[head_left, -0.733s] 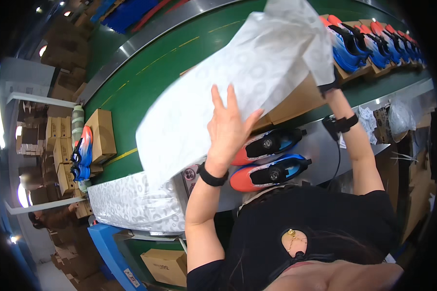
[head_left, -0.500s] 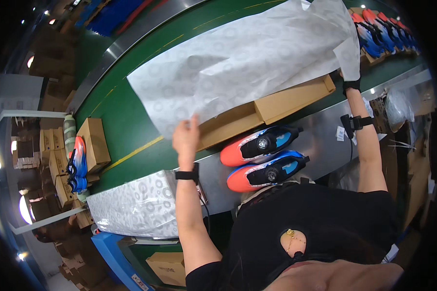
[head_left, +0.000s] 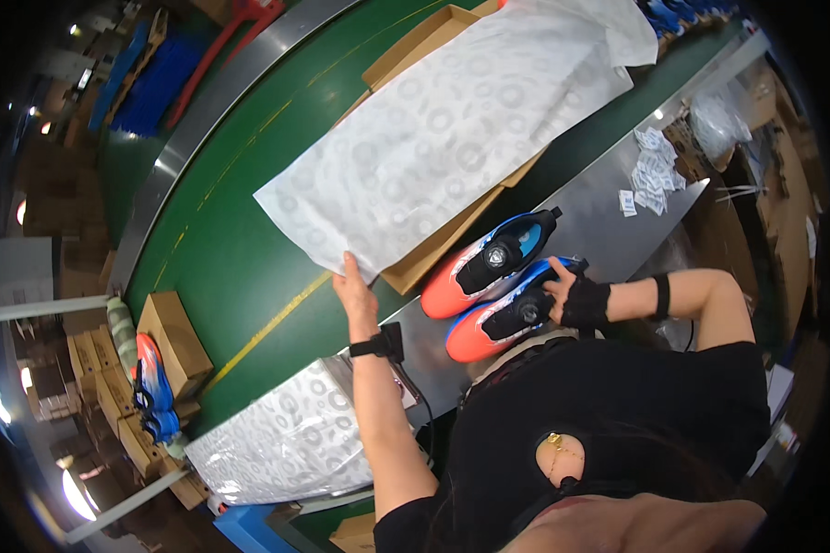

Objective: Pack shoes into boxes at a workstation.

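A large white sheet of patterned wrapping paper (head_left: 433,147) lies over an open brown cardboard shoebox (head_left: 452,247) on the green belt. My left hand (head_left: 353,293) is closed at the sheet's near left corner, pinching its edge. In front of the box, two red-and-blue shoes with black uppers and dial closures rest side by side on the metal ledge. My right hand (head_left: 567,297), in a black wrist wrap, grips the nearer shoe (head_left: 489,329) by its heel opening; some fingers are hidden. The farther shoe (head_left: 475,267) sits just beyond it, untouched.
A stack of patterned paper sheets (head_left: 281,433) lies left of my left forearm. Small white packets (head_left: 653,170) are piled on the metal ledge (head_left: 609,226) at right. Another shoebox (head_left: 173,341) stands on the belt at far left, with shoes (head_left: 154,387) beside it.
My right hand has left the sheet's far right end and come back to the nearer shoe. The paper now lies flatter over the box. My left hand stays at its corner.
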### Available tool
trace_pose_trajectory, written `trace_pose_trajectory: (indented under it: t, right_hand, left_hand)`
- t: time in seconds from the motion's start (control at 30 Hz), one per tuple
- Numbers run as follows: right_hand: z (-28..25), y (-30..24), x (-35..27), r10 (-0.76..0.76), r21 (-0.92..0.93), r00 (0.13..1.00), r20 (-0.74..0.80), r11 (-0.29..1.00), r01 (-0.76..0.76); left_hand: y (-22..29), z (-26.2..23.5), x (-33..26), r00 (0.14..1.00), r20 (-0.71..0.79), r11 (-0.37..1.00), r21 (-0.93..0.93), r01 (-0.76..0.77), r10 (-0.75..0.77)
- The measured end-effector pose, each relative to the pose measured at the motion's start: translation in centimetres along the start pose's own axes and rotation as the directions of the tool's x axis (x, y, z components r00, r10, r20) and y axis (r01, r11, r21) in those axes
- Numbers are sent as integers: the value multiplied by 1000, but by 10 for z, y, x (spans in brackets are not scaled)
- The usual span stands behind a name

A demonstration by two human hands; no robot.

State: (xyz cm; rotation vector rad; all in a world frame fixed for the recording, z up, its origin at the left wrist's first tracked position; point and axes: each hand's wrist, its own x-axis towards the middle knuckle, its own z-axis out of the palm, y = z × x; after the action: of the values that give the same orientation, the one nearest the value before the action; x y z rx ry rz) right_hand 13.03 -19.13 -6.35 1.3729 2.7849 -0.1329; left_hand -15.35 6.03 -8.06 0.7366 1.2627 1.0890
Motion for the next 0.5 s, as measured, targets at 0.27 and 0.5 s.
trace_pose_trajectory:
  t: [0.27, 0.5]
  right_hand:
    - [-143, 45, 90, 270, 880, 963, -21, 462, -110]
    - [-65, 94, 237, 791, 815, 593, -149, 437, -379]
  left_hand:
    - [18, -61, -33, 904, 75, 844, 334, -420, 421]
    - [79, -10, -73, 819, 251, 697, 433, -571, 515]
